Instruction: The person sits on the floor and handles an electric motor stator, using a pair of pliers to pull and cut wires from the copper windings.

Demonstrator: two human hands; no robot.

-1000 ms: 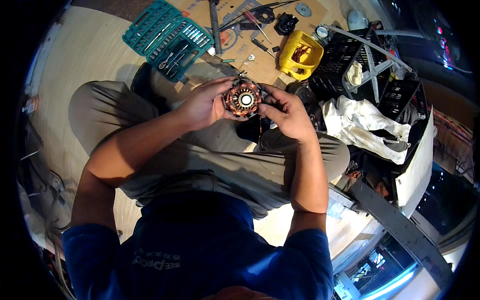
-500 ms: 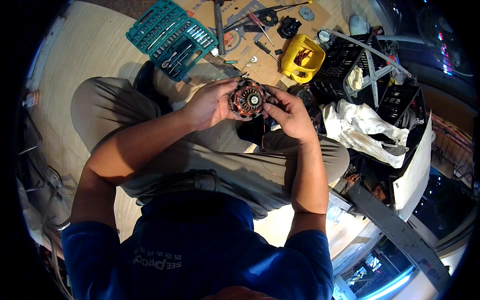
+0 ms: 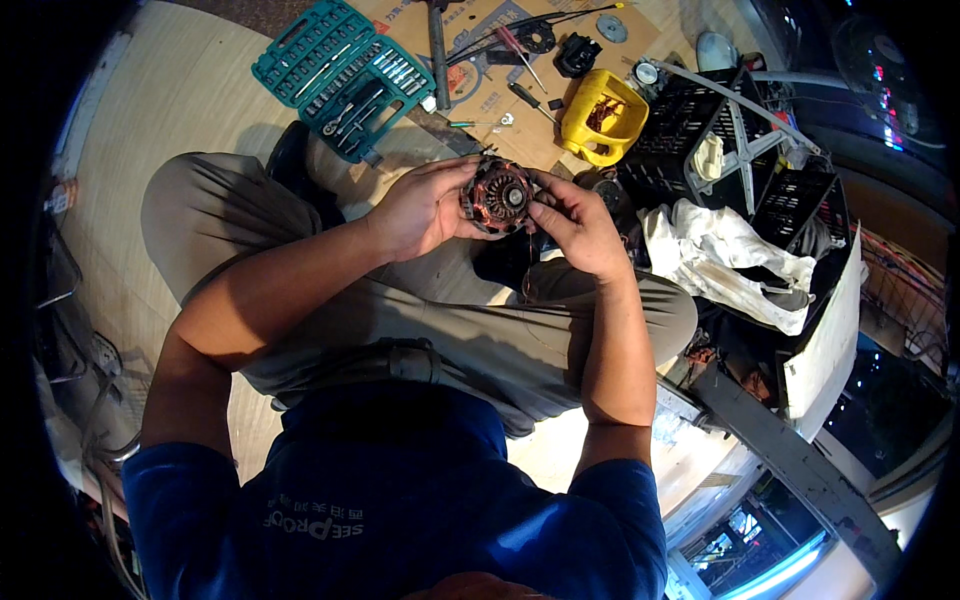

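Between my two hands, above my crossed legs, is a round motor stator [image 3: 484,212] with copper windings. A dark finned rotor with a pale shaft end [image 3: 515,197] sits in its middle. My left hand [image 3: 425,208] wraps the stator's left side, thumb along the lower edge and fingers along the top. On the right side my right hand [image 3: 578,225] grips its rim with thumb and bent fingers. A thin copper-coloured wire [image 3: 528,265] hangs below the stator. My fingertips behind it are hidden.
Ahead lie a green socket set case [image 3: 345,75], a hammer [image 3: 438,60], screwdrivers [image 3: 532,97] and motor parts on cardboard. A cut yellow jug [image 3: 605,118] holds copper scraps. To the right stand black crates [image 3: 680,125] with a white cloth [image 3: 735,255] and a metal frame [image 3: 745,150].
The stator has tilted slightly in my hands, its shaft end shifting a little right and up. Both hands keep nearly the same place and hold.
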